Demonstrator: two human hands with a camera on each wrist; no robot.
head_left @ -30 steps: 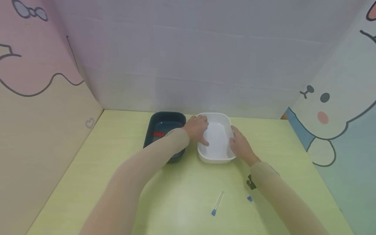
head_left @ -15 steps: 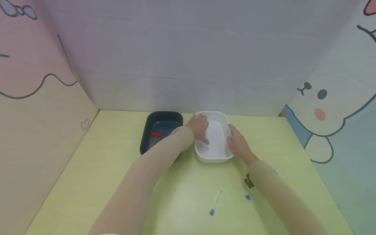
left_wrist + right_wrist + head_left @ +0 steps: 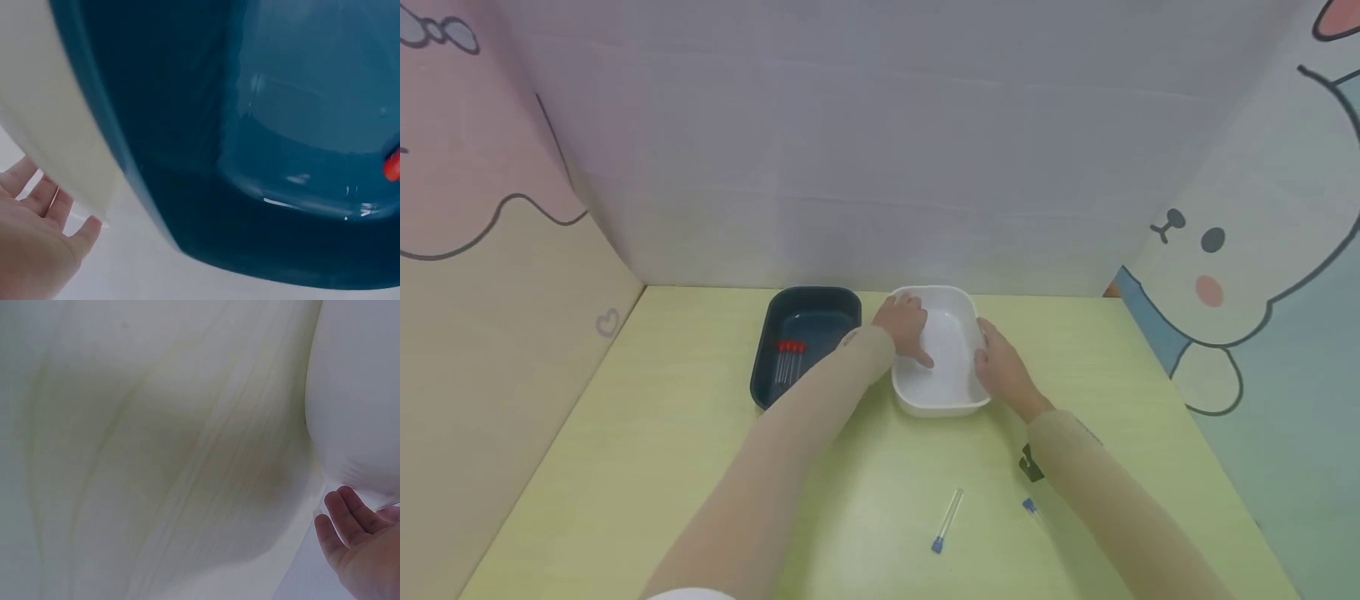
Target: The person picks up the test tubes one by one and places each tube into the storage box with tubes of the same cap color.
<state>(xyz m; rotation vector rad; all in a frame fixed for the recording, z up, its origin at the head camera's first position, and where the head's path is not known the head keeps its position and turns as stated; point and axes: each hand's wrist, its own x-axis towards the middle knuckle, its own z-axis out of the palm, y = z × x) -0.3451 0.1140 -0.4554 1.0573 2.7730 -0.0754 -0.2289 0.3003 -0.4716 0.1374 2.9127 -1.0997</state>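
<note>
A white tray (image 3: 942, 408) stands near the back wall with a hand on either side. My left hand (image 3: 904, 325) lies over its left rim, fingers loosely bent and thumb spread out over the inside; the left wrist view shows the palm and fingertips (image 3: 57, 203) right at the rim. My right hand (image 3: 1006, 367) holds the right rim, thumb on the inner side and fingers outside. From the right wrist, fingers (image 3: 350, 515) show close against the tray's outer wall. Left of it stands a dark blue tray (image 3: 760, 354) with several red-capped tubes (image 3: 790, 360), partly behind my left sleeve.
On the pale yellow table (image 3: 700, 467) lies a clear blue-capped tube (image 3: 947, 521). A second blue-capped tube (image 3: 1029, 505) lies to its right, beside a small dark angular piece (image 3: 1032, 464) near my right sleeve. Printed panels enclose the table's sides.
The view has shifted slightly, and more of the red-capped tubes shows beyond my left sleeve. Both hands stay at the white tray, which keeps its place beside the dark blue one.
</note>
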